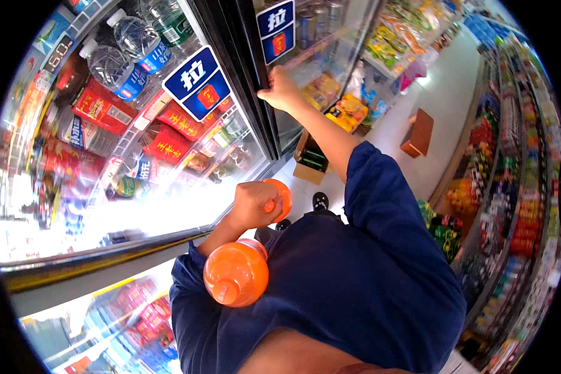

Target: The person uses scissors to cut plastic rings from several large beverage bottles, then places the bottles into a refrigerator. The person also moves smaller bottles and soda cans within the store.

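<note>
Orange soft-drink bottles are with my left hand (257,205): its fingers are curled around the orange cap end of one bottle (283,196). A second orange bottle (236,276) lies between my left forearm and my chest, its cap facing up. My right hand (280,91) is at the black frame edge (262,93) of a glass refrigerator door, fingers bent against it. Behind the glass of the left door (205,84), clear water bottles (121,70) and red drink cans or packs (168,142) stand on wire shelves.
An opened cardboard box (308,173) with dark green contents stands on the floor by the refrigerator. A brown box (418,133) lies farther along the aisle. Long shelves of packaged goods (528,224) line the right side, with green bottles (444,240) near their foot.
</note>
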A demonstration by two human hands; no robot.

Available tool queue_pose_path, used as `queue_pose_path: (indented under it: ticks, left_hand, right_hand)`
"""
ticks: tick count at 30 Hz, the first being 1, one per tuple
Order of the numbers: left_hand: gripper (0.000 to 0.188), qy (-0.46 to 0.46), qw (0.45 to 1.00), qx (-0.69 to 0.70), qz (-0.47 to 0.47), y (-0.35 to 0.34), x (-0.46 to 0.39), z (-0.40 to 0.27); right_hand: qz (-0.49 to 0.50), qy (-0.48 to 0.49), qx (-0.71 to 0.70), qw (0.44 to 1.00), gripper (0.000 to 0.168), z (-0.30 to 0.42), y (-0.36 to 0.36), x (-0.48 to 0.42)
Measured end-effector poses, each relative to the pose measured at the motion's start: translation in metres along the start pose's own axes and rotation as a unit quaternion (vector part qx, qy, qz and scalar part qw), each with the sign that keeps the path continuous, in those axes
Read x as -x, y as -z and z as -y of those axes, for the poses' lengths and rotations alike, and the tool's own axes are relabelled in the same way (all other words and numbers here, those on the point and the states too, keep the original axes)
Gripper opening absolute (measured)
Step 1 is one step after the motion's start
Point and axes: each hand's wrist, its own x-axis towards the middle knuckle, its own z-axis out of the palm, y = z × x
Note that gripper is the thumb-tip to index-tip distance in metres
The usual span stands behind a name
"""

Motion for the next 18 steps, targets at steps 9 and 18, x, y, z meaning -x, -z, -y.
queue_pose_path:
  ticks: [9,18]
  left_hand:
    - [0.023,0.131,0.986,-0.054,-0.083,-0.031,0.008,-0.018]
    - [0.022,0.152,0.986,0.039,-0.053,-0.033,0.041,-0.035]
  right_hand:
    - [-0.109,0.177,0.019,0.978,0.023,-0.006,-0.012,0.034]
    - [-0.073,0.136,0.159,0.975,0.027,0.001,0.001,0.038]
